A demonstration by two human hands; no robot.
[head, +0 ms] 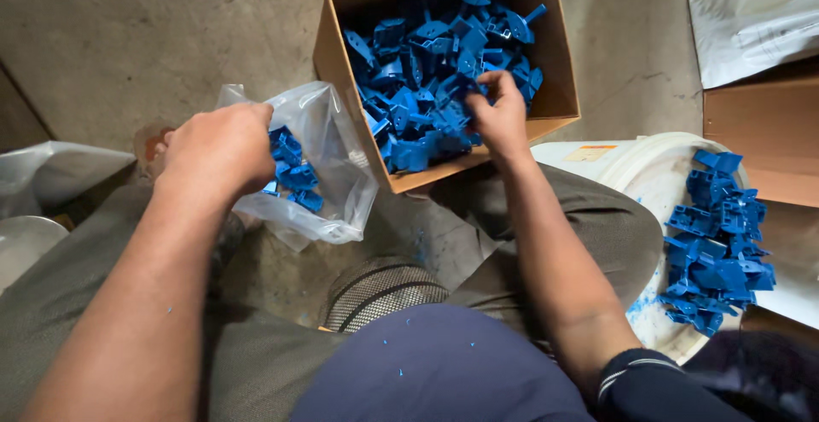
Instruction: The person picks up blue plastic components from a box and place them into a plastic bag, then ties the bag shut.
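R fingers: right hand [499, 115] curls into blue plastic parts [435, 72], pinching some.
L fingers: left hand [217, 151] closed on rim of clear bag [328, 162], few parts inside.
Parts: in cardboard box [559, 81] on floor; light, stiff, hard edges, likely tangle.
Grip: prob. by flat body.

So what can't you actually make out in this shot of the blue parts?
- Left hand: its fingers are hidden behind its own back, inside the clear bag.
- Right hand: fingertips buried among blue parts in the cardboard box.
- White bucket: cut off by the forearm.
- Each part's exact shape: too small and jumbled.
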